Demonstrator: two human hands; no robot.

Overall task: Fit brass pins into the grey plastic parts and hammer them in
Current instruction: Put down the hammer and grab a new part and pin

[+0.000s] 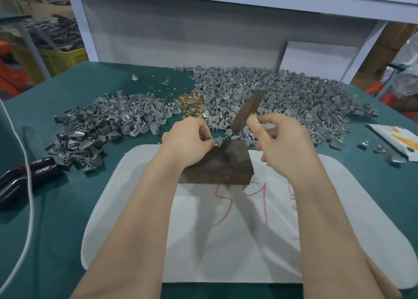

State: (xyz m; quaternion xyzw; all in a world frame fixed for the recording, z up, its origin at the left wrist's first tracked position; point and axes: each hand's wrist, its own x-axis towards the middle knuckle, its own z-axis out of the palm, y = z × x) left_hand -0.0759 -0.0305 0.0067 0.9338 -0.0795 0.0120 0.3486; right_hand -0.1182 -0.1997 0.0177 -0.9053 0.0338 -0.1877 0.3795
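Head view looks down on my two bare arms over a green-covered table [67, 208]. My left hand [187, 140] has its grip pinched together on a small grey plastic part [220, 140] with a short brass pin [219, 144] standing in it, holding both at the far edge of a dark, worn wooden block [217, 165]. I judge the block is there as an anvil, so the blow lands against something firm. My right hand [282, 144] has its grip clamped on a flat dark metal bar [246, 112] that serves as the hammer, raised at a slant just above the part, so the strike looks not yet made.

Under the block lies a white rounded mat [339, 230] with red scribbles, probably to soften the knock on the table. Beyond, within reach, lie a heap of grey plastic parts [271, 95], a smaller grey heap [101, 126] to the left, and a loose pile of brass pins [188, 103] between them. Whether the pin sits straight, I cannot tell.
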